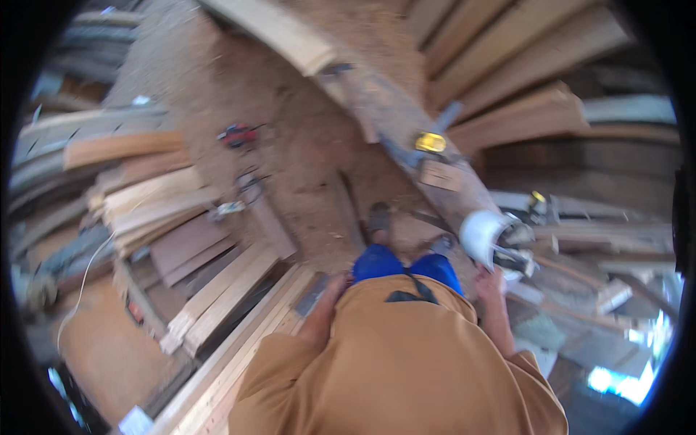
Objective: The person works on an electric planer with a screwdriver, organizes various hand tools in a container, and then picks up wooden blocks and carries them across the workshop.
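Apparently unfinished: tape measure [431, 142] unheld, right hand [491, 282] at white bucket [478, 235], three o'clock; cannot tell if its or left hand's [335, 287] fingers grip

Approx. count, blur permitting: 2 grips, i.e. 1 L grip [335, 288] & 1 R grip [490, 281]. 1 long narrow wood surface [388, 109]; on it, 1 yellow tape-measure-type item [430, 142] & 1 sm. wood block [441, 176]. 1 white container [477, 238]; qty. of grey items inside n/a, too blurred. 1 red tool [237, 135] on the floor [297, 123]. 2 shoes [379, 217], 2 blue trouser legs [380, 262]. 1 white cord [87, 272], far L. Boards [156, 199] L: min. 4; boards [522, 51] upper R: min. 3; exact nos. unclear.
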Demonstrator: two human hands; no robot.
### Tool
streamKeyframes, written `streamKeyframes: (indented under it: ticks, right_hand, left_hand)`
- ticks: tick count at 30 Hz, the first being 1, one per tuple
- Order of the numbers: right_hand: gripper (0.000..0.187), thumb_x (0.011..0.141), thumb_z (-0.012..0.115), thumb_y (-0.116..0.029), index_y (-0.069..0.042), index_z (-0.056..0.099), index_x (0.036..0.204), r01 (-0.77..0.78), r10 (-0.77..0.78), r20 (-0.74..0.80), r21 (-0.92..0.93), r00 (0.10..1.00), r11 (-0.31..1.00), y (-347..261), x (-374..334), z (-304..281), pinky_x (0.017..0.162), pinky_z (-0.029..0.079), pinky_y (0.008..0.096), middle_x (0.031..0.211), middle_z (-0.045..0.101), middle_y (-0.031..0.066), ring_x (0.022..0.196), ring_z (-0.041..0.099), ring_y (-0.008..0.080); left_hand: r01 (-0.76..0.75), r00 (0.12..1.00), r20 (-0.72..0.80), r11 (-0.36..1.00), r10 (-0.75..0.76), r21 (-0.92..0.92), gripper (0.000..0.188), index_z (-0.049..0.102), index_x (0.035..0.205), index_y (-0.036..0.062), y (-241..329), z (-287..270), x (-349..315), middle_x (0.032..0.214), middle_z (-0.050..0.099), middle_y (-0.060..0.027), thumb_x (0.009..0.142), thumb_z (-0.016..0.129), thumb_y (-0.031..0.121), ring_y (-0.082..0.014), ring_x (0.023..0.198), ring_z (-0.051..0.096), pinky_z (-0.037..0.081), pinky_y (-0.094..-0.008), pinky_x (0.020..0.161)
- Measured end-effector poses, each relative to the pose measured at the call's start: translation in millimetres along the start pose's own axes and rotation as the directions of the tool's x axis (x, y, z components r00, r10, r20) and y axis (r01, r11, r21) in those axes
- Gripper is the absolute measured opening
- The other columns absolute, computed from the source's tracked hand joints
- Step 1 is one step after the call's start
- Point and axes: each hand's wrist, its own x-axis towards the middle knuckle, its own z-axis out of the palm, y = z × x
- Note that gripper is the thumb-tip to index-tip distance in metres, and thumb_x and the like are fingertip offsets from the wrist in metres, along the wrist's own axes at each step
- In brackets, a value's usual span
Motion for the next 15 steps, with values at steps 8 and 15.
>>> streamKeyframes:
  ticks: [8,15]
  right_hand:
    - [0.029,0.096,0.061,-0.037,-0.010,0.065,0.104,-0.103,0.122,0.265,-0.084,0.957,0.991,10.1,-8.5,4.8,0.061,0.050,0.0342,0.087,0.070,0.0073,0.068,0.060,0.0168]
    - [0.051,0.090,0.072,-0.040,-0.008,0.057,0.127,0.199,-0.064,0.259,-0.540,0.964,0.818,-39.7,-45.2,-55.3,0.067,0.052,0.0380,0.100,0.070,0.0116,0.073,0.061,0.0181]
  left_hand:
    - [-0.182,0.969,0.008,0.693,0.247,0.697,0.044,0.057,0.133,0.0046,83.9,38.7,12.6,0.120,0.070,-0.0170,0.100,0.052,0.032,-0.0307,0.109,0.068,0.052,-0.0416,0.095]
    - [-0.553,0.782,0.266,0.430,0.564,0.713,0.040,0.060,0.130,0.0055,173.9,207.3,-55.7,0.114,0.071,-0.0173,0.099,0.058,0.031,-0.0284,0.107,0.068,0.052,-0.0395,0.095]
